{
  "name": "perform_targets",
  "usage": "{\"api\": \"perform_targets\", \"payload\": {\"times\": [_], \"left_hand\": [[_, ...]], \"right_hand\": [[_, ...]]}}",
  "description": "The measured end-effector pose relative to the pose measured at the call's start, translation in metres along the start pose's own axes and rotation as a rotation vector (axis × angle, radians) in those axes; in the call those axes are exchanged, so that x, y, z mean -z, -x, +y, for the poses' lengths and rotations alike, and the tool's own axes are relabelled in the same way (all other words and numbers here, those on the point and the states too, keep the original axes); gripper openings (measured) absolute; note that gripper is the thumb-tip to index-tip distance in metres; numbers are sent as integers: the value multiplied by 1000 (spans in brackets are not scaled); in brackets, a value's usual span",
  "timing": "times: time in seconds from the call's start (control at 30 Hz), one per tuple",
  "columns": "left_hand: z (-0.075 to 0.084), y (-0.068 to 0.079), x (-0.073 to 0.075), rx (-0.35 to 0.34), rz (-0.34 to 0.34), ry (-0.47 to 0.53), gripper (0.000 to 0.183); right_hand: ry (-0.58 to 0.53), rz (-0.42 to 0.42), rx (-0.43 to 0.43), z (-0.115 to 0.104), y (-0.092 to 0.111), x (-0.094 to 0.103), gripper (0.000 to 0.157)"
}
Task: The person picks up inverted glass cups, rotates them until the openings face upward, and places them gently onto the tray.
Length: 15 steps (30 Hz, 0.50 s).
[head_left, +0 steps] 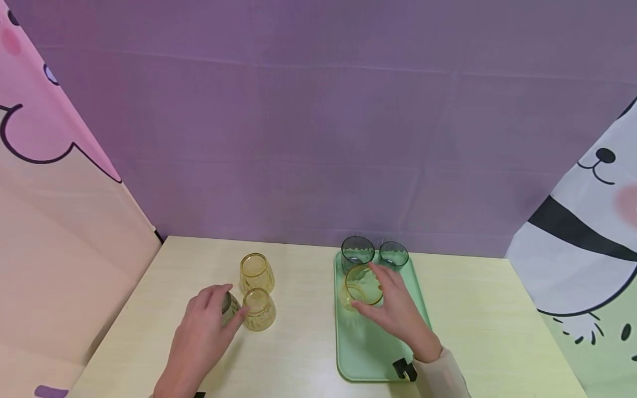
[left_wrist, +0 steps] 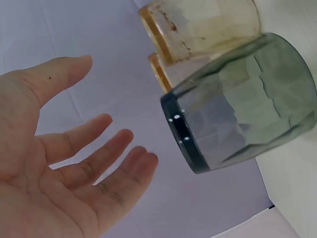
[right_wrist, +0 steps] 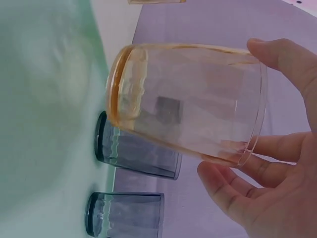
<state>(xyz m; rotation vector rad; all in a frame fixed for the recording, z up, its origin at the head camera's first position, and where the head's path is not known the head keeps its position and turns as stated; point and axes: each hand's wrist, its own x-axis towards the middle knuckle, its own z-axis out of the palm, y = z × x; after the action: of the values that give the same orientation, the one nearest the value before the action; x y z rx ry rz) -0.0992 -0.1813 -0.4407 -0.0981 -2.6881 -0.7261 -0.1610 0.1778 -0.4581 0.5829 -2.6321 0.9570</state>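
Note:
My left hand [head_left: 199, 331] is beside a grey-green glass [head_left: 229, 308] that stands upside down on the table. In the left wrist view its spread fingers [left_wrist: 116, 191] are apart from that glass, thick base up. Two yellow glasses, a farther one [head_left: 257, 273] and a nearer one [head_left: 259, 312], stand inverted just right of it. My right hand [head_left: 398, 312] pinches the rim of an upright, slightly tilted yellow glass [right_wrist: 193, 99] between thumb and fingers, over the green tray [head_left: 370, 354]. Whether its base touches the tray I cannot tell.
Two grey-green glasses, one at left [head_left: 357, 255] and one at right [head_left: 394, 255], stand upright at the tray's far end, close behind the held glass. A purple curtain [head_left: 318, 138] hangs along the table's back edge.

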Motion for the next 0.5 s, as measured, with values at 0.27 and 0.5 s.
{"api": "perform_targets", "payload": {"times": [0.27, 0.5], "left_hand": [[-12, -1, -5, -37, 42, -56, 58], [-19, -2, -6, 26, -47, -83, 62]], "right_hand": [[59, -24, -21, 9, -2, -7, 85], [74, -29, -13, 11, -5, -10, 87]]}}
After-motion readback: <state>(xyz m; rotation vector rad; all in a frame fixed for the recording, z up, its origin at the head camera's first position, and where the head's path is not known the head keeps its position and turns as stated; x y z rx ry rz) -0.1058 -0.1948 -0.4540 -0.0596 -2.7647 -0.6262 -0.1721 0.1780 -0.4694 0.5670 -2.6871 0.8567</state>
